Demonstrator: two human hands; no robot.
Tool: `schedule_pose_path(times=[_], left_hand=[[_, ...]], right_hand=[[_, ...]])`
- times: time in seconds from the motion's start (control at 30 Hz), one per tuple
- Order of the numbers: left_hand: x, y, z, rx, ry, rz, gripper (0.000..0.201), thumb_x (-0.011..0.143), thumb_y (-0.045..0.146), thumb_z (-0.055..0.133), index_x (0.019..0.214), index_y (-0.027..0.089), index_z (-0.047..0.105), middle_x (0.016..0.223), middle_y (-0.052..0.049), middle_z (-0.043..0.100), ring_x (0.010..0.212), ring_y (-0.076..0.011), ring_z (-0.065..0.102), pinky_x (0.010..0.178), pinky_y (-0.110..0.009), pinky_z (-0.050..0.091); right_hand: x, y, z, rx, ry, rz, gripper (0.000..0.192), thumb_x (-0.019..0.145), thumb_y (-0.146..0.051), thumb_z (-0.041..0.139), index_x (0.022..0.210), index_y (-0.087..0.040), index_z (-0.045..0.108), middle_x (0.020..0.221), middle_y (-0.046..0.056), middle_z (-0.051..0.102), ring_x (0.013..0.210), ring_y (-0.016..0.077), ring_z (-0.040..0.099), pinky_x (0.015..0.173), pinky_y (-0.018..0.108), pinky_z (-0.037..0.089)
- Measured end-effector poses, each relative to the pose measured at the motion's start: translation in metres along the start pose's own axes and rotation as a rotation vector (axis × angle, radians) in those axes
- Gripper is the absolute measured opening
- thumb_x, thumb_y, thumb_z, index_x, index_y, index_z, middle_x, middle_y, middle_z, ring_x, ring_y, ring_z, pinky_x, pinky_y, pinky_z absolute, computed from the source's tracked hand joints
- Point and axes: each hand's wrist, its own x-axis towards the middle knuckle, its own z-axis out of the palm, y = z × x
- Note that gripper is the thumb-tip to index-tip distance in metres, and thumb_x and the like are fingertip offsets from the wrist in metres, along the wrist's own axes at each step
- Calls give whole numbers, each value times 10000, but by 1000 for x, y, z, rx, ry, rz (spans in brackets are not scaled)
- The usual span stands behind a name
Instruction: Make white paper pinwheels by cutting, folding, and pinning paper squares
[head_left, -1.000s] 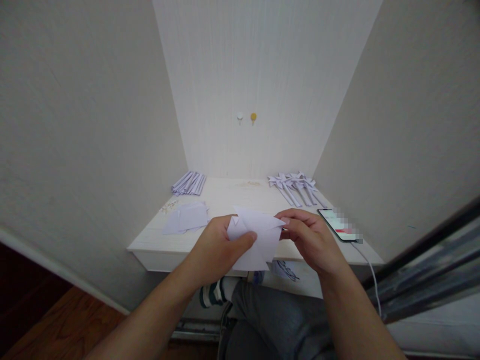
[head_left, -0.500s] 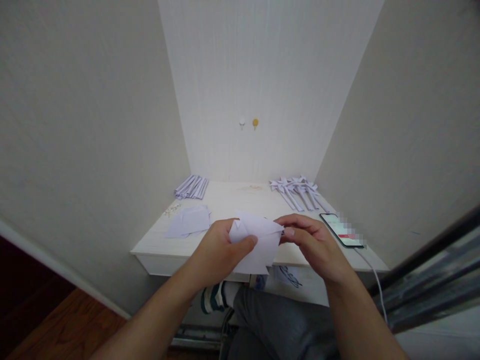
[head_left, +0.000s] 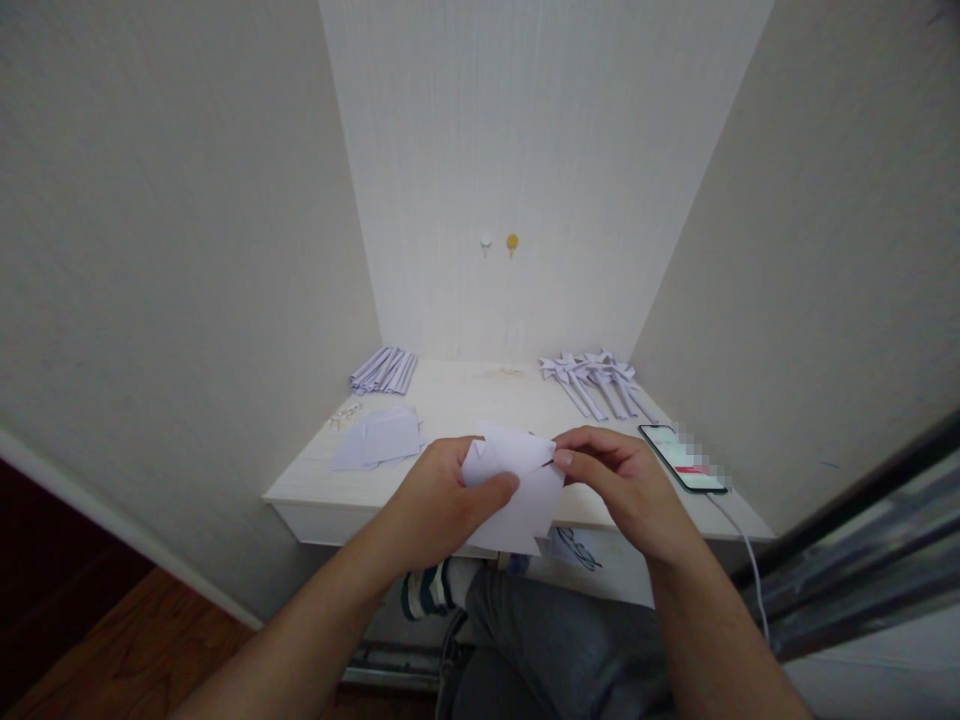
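A partly folded white paper (head_left: 517, 490) is held in the air over the front edge of a white desk (head_left: 465, 400). My left hand (head_left: 439, 500) grips its left side, thumb pressed on the front face. My right hand (head_left: 619, 480) pinches the paper's upper right corner between thumb and forefinger. The paper's lower point hangs below the desk edge.
Loose white sheets (head_left: 379, 438) lie at the desk's left. A bundle of folded strips (head_left: 384, 368) sits at the back left, finished paper pinwheels on sticks (head_left: 596, 378) at the back right. A phone (head_left: 681, 457) with a cable lies at the right. Walls close in on three sides.
My right hand's fingers slid a little left along the paper's top edge, folding the right corner inward. The left hand kept its grip.
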Motion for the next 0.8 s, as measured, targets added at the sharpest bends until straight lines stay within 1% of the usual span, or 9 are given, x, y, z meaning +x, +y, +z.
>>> schedule_pose_path(times=[0.07,0.2,0.3,0.43,0.53,0.63,0.7,0.8], left_hand=[[0,0,0,-23,-13,-9,118,792,276,721,842,176,759,733,-37,749,600,-173,636,517,-239,468],[-1,-1,1,-16,-24,-25,102,794,278,720,818,180,739,652,-11,711,537,-156,604,474,-223,427],[-1,-2,0,17,-26,-5,102,810,286,709,793,187,721,622,0,695,502,-145,583,455,-219,400],[-1,-2,-1,48,-38,29,108,837,287,686,800,195,726,583,25,652,469,-127,537,458,-219,391],[-1,-2,-1,83,-17,40,110,836,285,684,784,194,719,602,20,658,490,-130,539,461,-216,385],[-2,-2,-1,123,-8,41,135,841,306,683,781,189,714,624,13,664,512,-132,540,472,-217,385],[-1,-5,-1,135,9,38,158,847,330,683,797,183,715,674,-4,690,562,-143,568,499,-221,404],[3,-12,-3,109,64,32,204,845,373,698,834,171,730,766,-37,734,646,-167,611,551,-236,445]], right_hand=[[0,0,0,-15,6,2,207,734,-404,859,792,-215,798,726,33,747,655,168,647,610,299,559],[1,-1,1,-43,2,12,216,741,-411,847,803,-211,796,724,37,742,659,171,644,603,294,558],[1,-2,2,-40,-2,19,232,753,-434,832,787,-207,800,735,44,743,668,173,644,601,291,554],[1,-2,2,-37,15,41,235,726,-426,850,794,-207,795,731,38,739,670,173,635,604,294,543],[1,-2,3,-55,17,51,220,725,-405,845,781,-201,784,718,32,727,670,166,625,614,289,528],[1,-2,5,-67,22,29,199,738,-385,830,746,-197,768,688,17,695,648,150,598,601,277,501],[1,-1,6,-52,26,23,202,741,-387,831,742,-197,761,678,11,688,640,149,598,605,281,506],[2,3,6,-24,31,48,229,734,-409,849,747,-198,761,694,16,703,652,159,622,635,302,539]])
